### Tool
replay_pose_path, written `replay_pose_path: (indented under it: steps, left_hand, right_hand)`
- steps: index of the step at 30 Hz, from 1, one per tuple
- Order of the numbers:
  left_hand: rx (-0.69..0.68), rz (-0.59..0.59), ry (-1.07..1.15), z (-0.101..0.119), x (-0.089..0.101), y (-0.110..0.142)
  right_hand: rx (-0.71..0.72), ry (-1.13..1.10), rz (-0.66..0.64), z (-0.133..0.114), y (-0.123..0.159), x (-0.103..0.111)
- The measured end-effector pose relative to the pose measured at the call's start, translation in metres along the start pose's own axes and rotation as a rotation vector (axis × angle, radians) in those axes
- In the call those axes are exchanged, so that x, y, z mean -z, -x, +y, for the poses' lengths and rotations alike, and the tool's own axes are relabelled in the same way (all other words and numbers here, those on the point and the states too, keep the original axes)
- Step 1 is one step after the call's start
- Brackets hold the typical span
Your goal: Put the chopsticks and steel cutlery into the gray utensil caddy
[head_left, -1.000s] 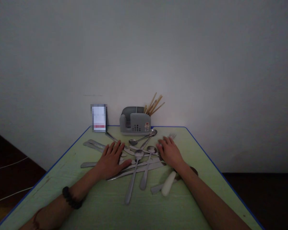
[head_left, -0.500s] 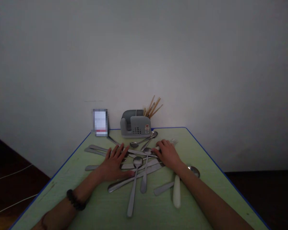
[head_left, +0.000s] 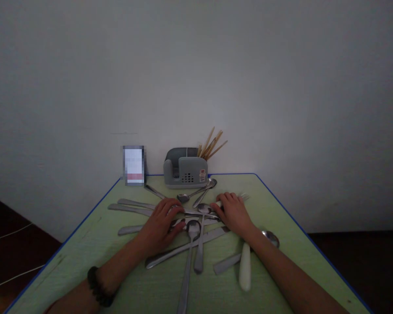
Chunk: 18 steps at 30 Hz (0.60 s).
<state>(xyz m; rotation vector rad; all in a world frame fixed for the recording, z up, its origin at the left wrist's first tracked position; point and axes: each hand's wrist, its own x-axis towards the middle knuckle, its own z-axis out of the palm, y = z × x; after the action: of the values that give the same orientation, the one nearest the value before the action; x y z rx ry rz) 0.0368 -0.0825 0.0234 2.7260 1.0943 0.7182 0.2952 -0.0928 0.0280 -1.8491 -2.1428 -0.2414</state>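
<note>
My left hand (head_left: 160, 226) lies over the cutlery pile, fingers curved and thumb held apart, with a gap showing between them. Under and beside it are table knives (head_left: 131, 210) and a spoon (head_left: 193, 231) pointing toward me. My right hand (head_left: 236, 216) rests palm down, its thumb spread to the left near another spoon (head_left: 199, 244). A fork (head_left: 245, 197) pokes out past its fingers; the middle of the fork is covered by the hand. Below the right wrist lie a white handle (head_left: 245, 270) and a knife-like flat metal handle (head_left: 227, 263).
At the table's back edge stands a grey cutlery holder (head_left: 193, 171) with several wooden chopsticks (head_left: 212, 146) in it. A lit, blurred screen (head_left: 134, 165) is to its left. Small spoons (head_left: 183, 198) lie before the holder. The green table (head_left: 281, 270) has blue edging and meets a wall.
My left hand has drawn its spread fingers together and curved them over the pile, moving slightly right. The front spoon has slid toward me. My right hand stays on the cutlery, nearly unchanged.
</note>
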Motion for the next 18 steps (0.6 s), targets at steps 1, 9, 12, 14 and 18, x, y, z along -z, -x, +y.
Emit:
replay_pose_path:
  steps: [1,9,12,14,18]
  left_hand:
    - [-0.019,-0.012,0.03,0.0016,-0.0003,-0.0012]
    - [0.016,0.014,0.107,0.0004,-0.008,-0.0009]
    - [0.016,0.012,0.12,-0.0013,-0.0098,-0.001]
    - [0.009,-0.002,0.128,-0.002,-0.0103,-0.0014]
    - [0.001,-0.04,0.15,-0.0038,-0.0097,-0.0018]
  right_hand:
    - [-0.002,0.002,-0.004,-0.0008,-0.0003,-0.0003]
    - [0.019,0.045,0.003,-0.009,-0.0067,-0.0057]
    - [0.027,0.013,0.002,-0.0086,-0.0069,-0.0051]
    - [0.031,-0.002,0.002,-0.0076,-0.0062,-0.0046]
    - [0.027,-0.021,-0.005,-0.0069,-0.0054,-0.0039]
